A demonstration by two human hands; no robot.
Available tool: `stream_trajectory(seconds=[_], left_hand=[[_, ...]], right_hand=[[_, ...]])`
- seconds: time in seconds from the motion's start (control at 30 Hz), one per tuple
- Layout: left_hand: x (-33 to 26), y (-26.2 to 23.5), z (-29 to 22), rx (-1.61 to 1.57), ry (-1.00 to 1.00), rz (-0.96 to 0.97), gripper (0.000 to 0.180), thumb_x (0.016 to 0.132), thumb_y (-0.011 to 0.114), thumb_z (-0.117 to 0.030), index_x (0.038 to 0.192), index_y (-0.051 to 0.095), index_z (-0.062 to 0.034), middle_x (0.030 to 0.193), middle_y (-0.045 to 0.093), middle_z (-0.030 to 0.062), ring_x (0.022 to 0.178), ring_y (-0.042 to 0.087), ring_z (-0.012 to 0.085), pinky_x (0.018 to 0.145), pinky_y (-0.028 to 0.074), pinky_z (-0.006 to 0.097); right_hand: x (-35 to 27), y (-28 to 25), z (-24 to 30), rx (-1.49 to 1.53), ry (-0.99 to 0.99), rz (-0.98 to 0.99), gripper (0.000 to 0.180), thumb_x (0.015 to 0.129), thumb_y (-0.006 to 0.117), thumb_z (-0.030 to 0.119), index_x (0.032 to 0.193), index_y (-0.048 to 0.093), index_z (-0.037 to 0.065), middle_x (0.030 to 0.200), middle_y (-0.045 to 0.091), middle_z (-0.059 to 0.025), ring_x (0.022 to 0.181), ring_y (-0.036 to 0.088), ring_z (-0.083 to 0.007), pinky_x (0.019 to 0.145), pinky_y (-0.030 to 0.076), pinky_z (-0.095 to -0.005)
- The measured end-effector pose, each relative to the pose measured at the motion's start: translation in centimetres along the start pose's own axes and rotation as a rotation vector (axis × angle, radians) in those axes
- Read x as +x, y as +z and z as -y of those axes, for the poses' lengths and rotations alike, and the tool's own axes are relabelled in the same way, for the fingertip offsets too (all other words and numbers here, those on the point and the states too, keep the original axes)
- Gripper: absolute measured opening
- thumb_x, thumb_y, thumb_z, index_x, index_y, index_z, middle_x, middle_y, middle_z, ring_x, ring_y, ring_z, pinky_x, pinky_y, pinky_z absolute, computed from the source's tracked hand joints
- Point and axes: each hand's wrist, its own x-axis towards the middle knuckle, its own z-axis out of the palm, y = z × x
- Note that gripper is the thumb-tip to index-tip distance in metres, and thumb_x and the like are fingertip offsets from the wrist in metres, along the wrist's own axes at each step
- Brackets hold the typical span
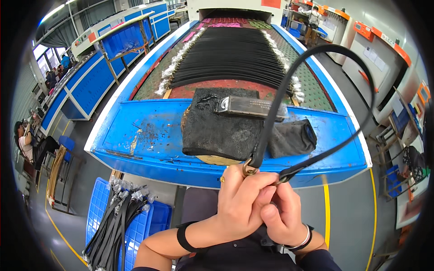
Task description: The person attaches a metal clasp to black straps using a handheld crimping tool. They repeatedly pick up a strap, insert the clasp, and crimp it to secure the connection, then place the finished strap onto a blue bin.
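Down at the left, past the near left corner of the blue metal worktop (135, 131), a blue plastic crate (149, 221) holds a bundle of black straps with wrapped ends (115, 217). Along the worktop's near edge a worn black cloth pad (217, 128) lies over a round wooden block, with a narrow dark rectangular tool (251, 107) resting on its far side and a smaller folded black cloth (294, 137) just beside it to the right. Beyond the far edge, rows of black strips (230, 58) lie on the conveyor belt.

Both hands meet just below the near edge. The left hand (244, 203) is closed around the end of a long, thin black leather strap (316, 49) that carries a brass ring (249, 169), the thumb pressing near the ring. The right hand (282, 217) is pinched shut on the strap's other end, which has a small dark metal fitting. Between them the strap arcs up and out to the right over the worktop in one big loop.

It looks smooth, matt and narrow, even in width, without twists along the visible arc. As I judge it, the loop could swing down and snag on the tool or the folded cloth, or the small fitting could slip from so slight a fingertip pinch.
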Motion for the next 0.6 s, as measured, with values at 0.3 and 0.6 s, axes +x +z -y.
stream_trajectory(seconds=[0.3, 0.6], left_hand=[[1.2, 0.0, -1.6, -0.012, -0.063, 0.149, 0.030, 0.089, 0.043, -0.009, 0.114, 0.053, 0.0032, 0.102, 0.055, 0.0167, 0.086, 0.048, 0.0272, 0.078, 0.040, 0.036], [6.1, -11.0, 3.8, 0.198, -0.130, 0.036, 0.015, 0.090, 0.041, -0.004, 0.089, 0.056, -0.0004, 0.081, 0.054, 0.0069, 0.071, 0.048, 0.0124, 0.064, 0.038, 0.024]], right_hand=[[1.8, -1.2, 0.2, -0.068, -0.027, -0.187, 0.024, 0.088, 0.052, 0.013, 0.104, 0.055, -0.004, 0.087, 0.061, -0.0109, 0.068, 0.060, -0.0147, 0.061, 0.048, -0.0259], [4.4, -12.7, 0.4, -0.411, 0.212, -0.276, 0.024, 0.088, 0.046, 0.015, 0.073, 0.054, -0.003, 0.058, 0.051, -0.0056, 0.053, 0.052, -0.0105, 0.050, 0.043, -0.0247]])
